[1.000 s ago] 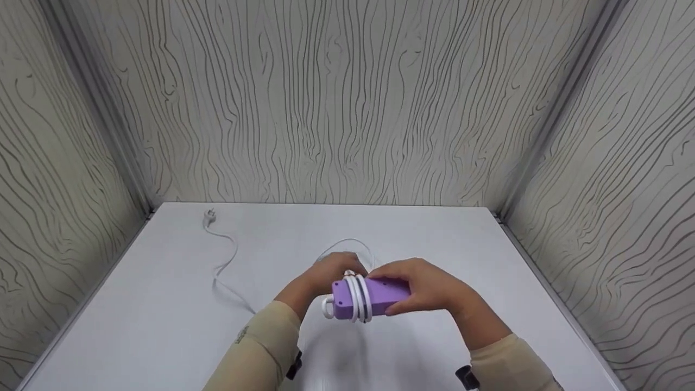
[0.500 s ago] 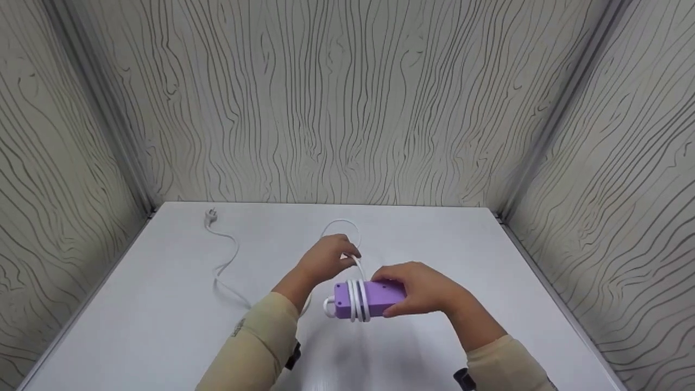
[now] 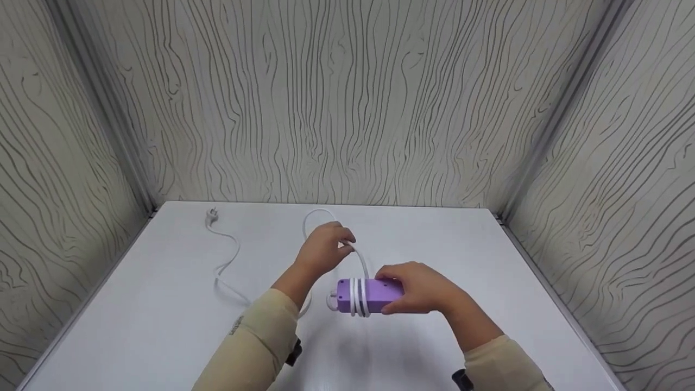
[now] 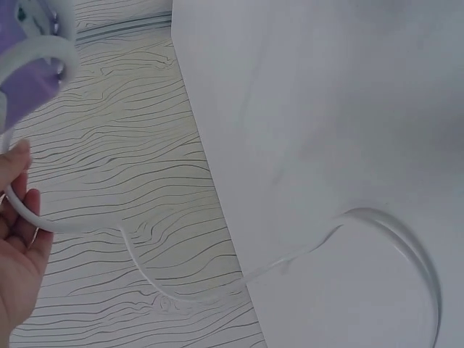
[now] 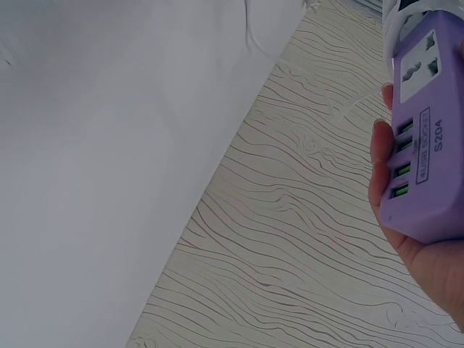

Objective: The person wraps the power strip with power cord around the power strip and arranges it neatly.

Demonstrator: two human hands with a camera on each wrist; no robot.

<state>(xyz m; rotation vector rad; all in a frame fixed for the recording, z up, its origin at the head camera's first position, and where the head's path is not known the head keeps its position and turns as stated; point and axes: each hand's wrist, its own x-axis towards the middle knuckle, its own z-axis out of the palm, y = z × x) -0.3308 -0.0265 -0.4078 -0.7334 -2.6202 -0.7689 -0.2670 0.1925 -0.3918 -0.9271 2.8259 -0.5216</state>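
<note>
My right hand [image 3: 415, 288] grips one end of a purple power strip [image 3: 384, 293] above the table. Several turns of its white cord [image 3: 358, 297] are wound around the strip's other end. My left hand [image 3: 324, 248] pinches the cord between thumb and fingers, up and left of the strip, and a stretch runs from there down to the windings. In the right wrist view, the strip's face [image 5: 428, 138] shows sockets and a row of USB ports. The left wrist view has the cord [image 4: 32, 217] passing through the left hand's fingers.
Beyond the left hand the cord loops over the white table [image 3: 461, 239] and trails left to a plug [image 3: 212, 215] near the back left corner. Wood-patterned panels [image 3: 336, 103] enclose the back and both sides.
My left hand has moved up and away from the strip, drawing a length of cord out with it. The strip and right hand stay nearly in place.
</note>
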